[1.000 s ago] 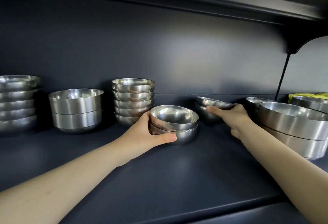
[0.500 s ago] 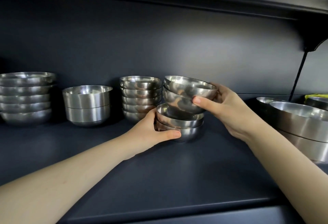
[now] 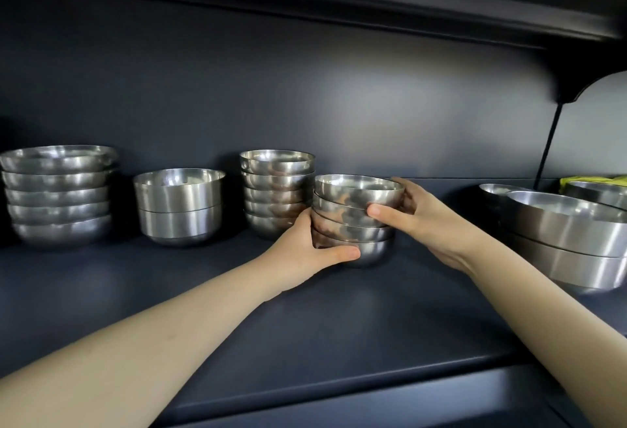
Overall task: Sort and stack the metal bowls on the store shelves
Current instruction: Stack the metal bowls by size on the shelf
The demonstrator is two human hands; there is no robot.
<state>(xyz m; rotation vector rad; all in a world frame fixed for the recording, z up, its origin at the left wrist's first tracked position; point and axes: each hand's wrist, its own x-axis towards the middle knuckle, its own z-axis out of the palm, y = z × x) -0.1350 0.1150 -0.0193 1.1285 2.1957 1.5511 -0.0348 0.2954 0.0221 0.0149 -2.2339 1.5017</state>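
Small metal bowls (image 3: 356, 213), four nested mouth-up, form a stack whose long axis rises near upright from the dark shelf (image 3: 305, 325), with the top two sitting slightly askew. Left hand (image 3: 305, 251) curls around the lowest bowls, thumb across the front; right hand (image 3: 427, 220) clasps the upper two from the opposite side. Just behind the left hand stands a taller bowl stack (image 3: 276, 190); wide bowls (image 3: 563, 234) lie beyond the right wrist
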